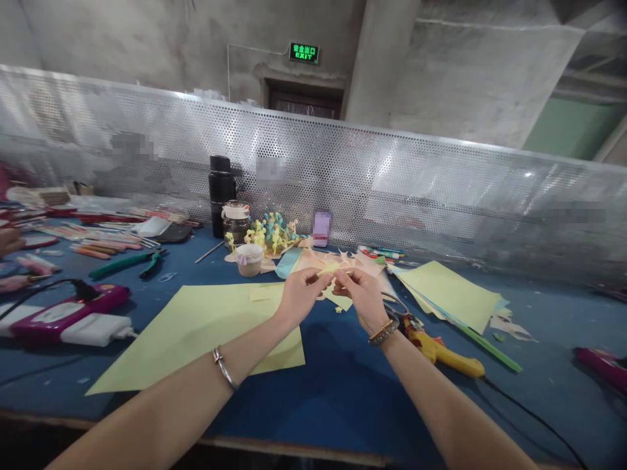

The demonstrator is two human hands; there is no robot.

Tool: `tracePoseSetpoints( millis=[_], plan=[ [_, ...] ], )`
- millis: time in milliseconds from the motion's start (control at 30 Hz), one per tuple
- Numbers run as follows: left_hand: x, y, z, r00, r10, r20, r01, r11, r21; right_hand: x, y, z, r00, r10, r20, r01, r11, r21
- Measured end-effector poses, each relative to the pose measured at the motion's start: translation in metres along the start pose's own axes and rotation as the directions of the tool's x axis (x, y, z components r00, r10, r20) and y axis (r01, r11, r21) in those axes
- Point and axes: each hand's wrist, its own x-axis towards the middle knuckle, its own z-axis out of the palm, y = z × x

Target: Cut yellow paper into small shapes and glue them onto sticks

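My left hand (302,295) and my right hand (361,297) meet over the middle of the table, fingers closed in a pinch. Between them is a small piece of yellow paper (329,268), partly hidden by the fingers. Just below lies a tiny yellow paper cutout (339,310), and a large yellow paper sheet (196,326) spreads under and left of my left arm. Peach paper scraps (371,263) lie behind the hands. Farther back stand small yellow and blue figures (272,232) beside a white cup (249,259).
A yellow hot glue gun (448,356) with a black cord lies right of my right wrist. Yellow sheets (445,294) and a green strip (494,349) lie beyond. Left are green-handled pliers (120,264), a purple power strip (73,310) and another person's hand (8,240). A black bottle (221,196) stands behind.
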Motion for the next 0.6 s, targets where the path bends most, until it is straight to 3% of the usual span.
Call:
tracePoseSetpoints(
  millis=[300, 600],
  plan=[
    [-0.0001, 0.0024, -0.0008, 1.0, 0.005, -0.002, -0.005, 0.999, 0.036, 0.0003, 0.001, -0.0025, 1.0, -0.014, -0.019, 0.013, 0.998, -0.06],
    [0.0013, -0.0017, -0.0016, 0.999, 0.029, -0.037, -0.028, 0.999, 0.042, -0.0005, -0.0022, -0.0013, 0.998, -0.037, 0.053, 0.038, 0.999, -0.016]
  ],
)
